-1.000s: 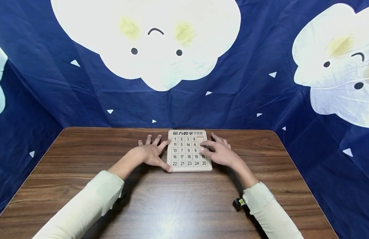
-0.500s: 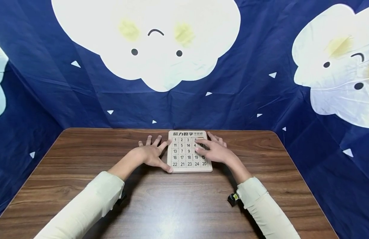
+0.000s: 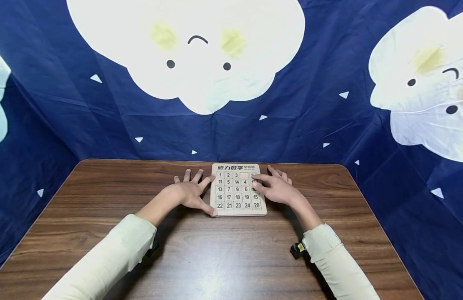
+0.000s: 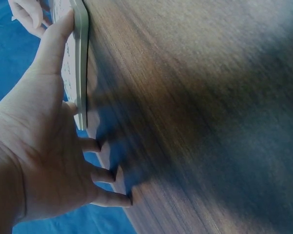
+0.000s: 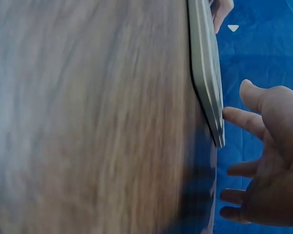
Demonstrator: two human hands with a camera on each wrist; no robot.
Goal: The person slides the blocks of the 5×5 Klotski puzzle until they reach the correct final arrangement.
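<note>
A pale sliding number puzzle (image 3: 239, 212) lies flat on the table in the head view, with numbered tiles in rows. My left hand (image 3: 190, 193) has its fingers spread, thumb on the near left corner and index finger on the left edge. In the left wrist view its thumb (image 4: 56, 39) rests along the frame's rim. From the right, my right hand (image 3: 278, 189) reaches over the puzzle, index fingertip at the 8 tile (image 3: 252, 174) in the top right corner. Its thumb is held apart from the index finger. The tile gap (image 3: 244, 175) shows left of the 8.
The puzzle sits near the far edge of the brown wooden table (image 3: 208, 258). Behind it hangs a dark blue cloth (image 3: 160, 125) with white clouds. A small black device (image 3: 296, 251) is strapped by the right sleeve.
The 8 tile has slid right into the top right corner, leaving the gap where it was. My right hand moved left over the tiles, then back right. The left hand stayed put.
</note>
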